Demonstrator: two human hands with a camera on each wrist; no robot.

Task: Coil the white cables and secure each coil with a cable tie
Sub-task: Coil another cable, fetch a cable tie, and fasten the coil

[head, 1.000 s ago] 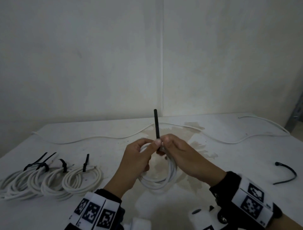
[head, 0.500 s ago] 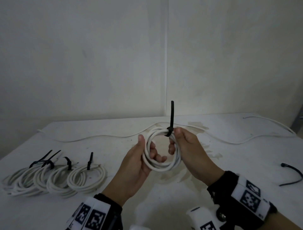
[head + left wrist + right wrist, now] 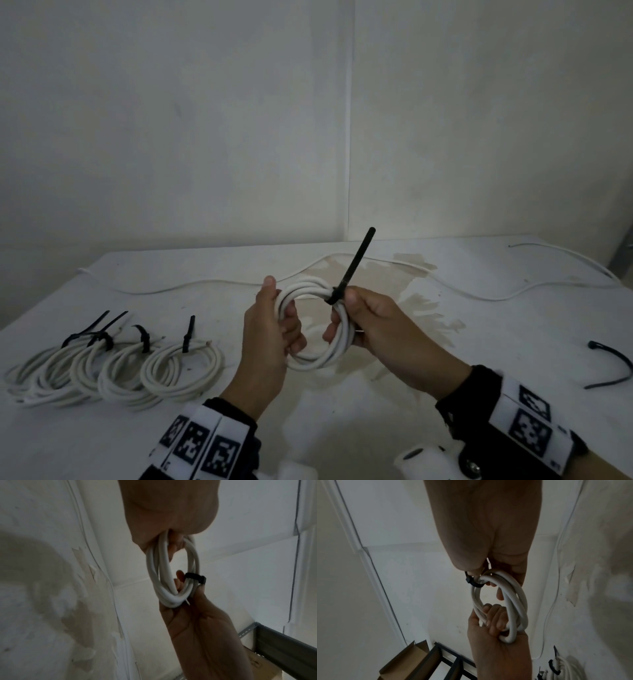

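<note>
A white cable coil (image 3: 315, 356) hangs upright between both hands above the table (image 3: 445, 394). My left hand (image 3: 274, 329) grips its left side, fingers curled through the ring (image 3: 494, 620). On the right side my right hand (image 3: 356, 318) grips the coil just below a black cable tie (image 3: 352, 267), whose tail sticks up and to the right. The tie's band wraps the strands (image 3: 193, 576) (image 3: 473, 582). A loose white cable (image 3: 205, 284) runs along the table's far side.
Several tied white coils (image 3: 113, 366) lie in a row at the left of the table. A loose black cable tie (image 3: 613, 366) lies at the right edge. A wall stands close behind the table. A metal frame (image 3: 452, 661) and a cardboard box show beyond the table.
The hands have separated to opposite sides of the coil and raised it upright. The tie's tail, vertical before, now leans to the right.
</note>
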